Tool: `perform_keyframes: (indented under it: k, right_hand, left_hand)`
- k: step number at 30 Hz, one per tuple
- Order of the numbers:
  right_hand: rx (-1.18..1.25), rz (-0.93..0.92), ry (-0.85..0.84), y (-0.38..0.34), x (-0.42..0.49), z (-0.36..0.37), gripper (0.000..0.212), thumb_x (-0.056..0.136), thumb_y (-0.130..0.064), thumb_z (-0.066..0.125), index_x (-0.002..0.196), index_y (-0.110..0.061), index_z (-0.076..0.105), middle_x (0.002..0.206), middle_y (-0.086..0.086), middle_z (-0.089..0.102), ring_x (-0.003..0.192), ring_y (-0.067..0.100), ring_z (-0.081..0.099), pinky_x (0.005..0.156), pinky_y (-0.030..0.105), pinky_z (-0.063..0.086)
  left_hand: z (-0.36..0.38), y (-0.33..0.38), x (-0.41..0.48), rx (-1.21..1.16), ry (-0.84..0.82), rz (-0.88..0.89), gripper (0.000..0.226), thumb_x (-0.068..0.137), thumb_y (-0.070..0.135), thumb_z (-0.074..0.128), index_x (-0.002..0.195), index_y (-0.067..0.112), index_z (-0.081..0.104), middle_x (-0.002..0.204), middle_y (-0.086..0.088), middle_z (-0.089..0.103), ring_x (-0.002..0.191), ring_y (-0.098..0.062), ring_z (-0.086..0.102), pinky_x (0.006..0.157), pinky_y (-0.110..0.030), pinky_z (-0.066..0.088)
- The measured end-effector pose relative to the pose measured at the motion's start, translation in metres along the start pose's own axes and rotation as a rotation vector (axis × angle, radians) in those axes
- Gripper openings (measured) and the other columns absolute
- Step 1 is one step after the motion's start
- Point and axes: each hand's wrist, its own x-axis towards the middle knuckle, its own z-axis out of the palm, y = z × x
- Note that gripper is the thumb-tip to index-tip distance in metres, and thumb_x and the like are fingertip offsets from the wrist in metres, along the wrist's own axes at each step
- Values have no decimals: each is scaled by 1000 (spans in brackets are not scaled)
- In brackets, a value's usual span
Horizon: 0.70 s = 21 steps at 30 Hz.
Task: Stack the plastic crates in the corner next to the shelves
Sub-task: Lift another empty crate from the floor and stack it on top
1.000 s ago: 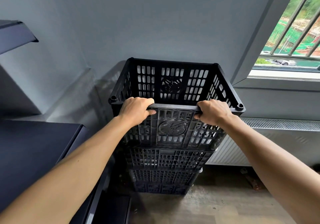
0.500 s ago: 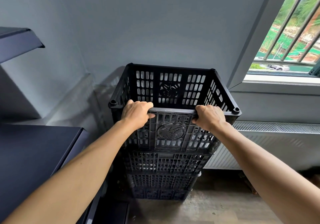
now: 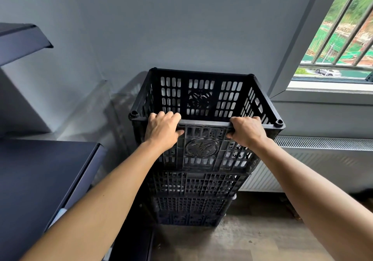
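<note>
Fingers (image 3: 168, 117) of the left hand (image 3: 161, 132) curl over the near rim of the top crate (image 3: 201, 149), thumb tucked under it; the right hand (image 3: 249, 132) grips the same rim likewise, right of centre. Holding one edge at two spread points probably serves to level and square the crate, which appears seated on the lower crates (image 3: 191, 198). They stand mid-frame on the floor (image 3: 252, 240), against the wall (image 3: 181, 28), between the shelves (image 3: 40, 170) at left and the radiator (image 3: 323, 159) at right
</note>
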Motion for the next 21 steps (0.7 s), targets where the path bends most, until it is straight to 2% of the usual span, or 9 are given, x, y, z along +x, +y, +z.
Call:
perform_keyframes:
  k: [7,11,16,21]
  right_hand:
    - [9,-12,11,2,1,3,25,83,-35,73,80,-21,52,78,-1,69,80,24,66,89,43,39]
    - [-3,-25,13,4,2,4,25,83,-36,72,81,-21,53,76,-2,68,77,24,65,90,43,37]
    - [-22,-46,34,4,1,3,24,84,-35,70,85,-19,52,76,-1,66,76,25,65,90,44,37]
    - [18,-90,40,6,-2,3,18,83,-30,65,85,-20,50,73,-3,61,73,24,61,90,43,38]
  left_hand:
    - [3,1,2,-32,26,-31,24,87,36,68,103,21,60,98,3,64,92,-23,52,83,-39,33]
    - [4,2,2,-16,31,-35,25,87,36,67,103,20,60,98,2,64,93,-24,53,83,-39,32]
    - [6,4,-6,4,54,-21,38,84,41,68,111,18,55,105,-2,60,97,-26,52,92,-42,35]
    - [10,8,-15,-5,55,-11,53,80,42,71,123,19,50,114,-3,54,106,-26,48,104,-42,26]
